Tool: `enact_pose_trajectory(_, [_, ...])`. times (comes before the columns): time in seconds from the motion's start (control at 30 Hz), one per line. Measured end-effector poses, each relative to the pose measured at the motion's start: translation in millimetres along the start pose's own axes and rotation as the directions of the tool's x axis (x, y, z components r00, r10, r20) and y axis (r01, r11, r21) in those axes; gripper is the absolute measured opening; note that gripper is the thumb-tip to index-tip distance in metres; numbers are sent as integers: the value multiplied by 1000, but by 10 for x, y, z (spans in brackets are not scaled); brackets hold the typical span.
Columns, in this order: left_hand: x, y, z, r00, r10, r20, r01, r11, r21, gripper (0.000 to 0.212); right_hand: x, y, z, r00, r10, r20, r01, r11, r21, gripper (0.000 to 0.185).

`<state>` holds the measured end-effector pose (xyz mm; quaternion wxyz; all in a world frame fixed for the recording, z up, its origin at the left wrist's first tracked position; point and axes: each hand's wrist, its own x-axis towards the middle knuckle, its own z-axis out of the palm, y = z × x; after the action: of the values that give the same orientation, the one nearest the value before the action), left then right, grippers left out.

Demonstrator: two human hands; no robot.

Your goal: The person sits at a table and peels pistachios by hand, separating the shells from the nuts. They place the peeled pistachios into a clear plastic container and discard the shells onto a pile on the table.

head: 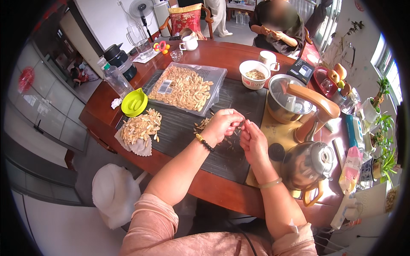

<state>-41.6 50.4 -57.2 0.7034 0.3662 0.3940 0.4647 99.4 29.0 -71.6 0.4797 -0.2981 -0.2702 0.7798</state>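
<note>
My left hand (221, 124), with a beaded bracelet at its wrist, and my right hand (254, 140) meet fingertip to fingertip above a dark table mat (179, 140). Both pinch a tiny piece, probably a seed, mostly hidden by the fingers. Under my left hand lies a small pile of seeds (202, 124), with bits scattered on the mat beside it. A larger heap of pale, elongated seeds (142, 126) rests on a scalloped cloth (141, 148) to the left. Beyond my hands lies a clear plastic bag (219, 75) holding many more seeds.
A white paper bowl (248, 81) contains seeds. Right of the mat stand a glass-lidded pot (282, 112) and a steel kettle (304, 169). At left are a lime-green bowl (134, 102) and a plastic bottle (118, 81). A person (278, 28) sits across the table.
</note>
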Motion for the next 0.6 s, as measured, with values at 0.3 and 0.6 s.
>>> enact_pose_trajectory(0.3, [-25, 83, 20, 998, 59, -25, -54, 984, 171, 10, 14, 10, -22, 1000, 27, -4, -27, 998, 59, 26])
enact_pose_trajectory(0.6, [-38, 64, 100, 999, 25, 33, -30, 984, 173, 9, 5, -5, 8, 996, 42, 75, -54, 984, 169, 33])
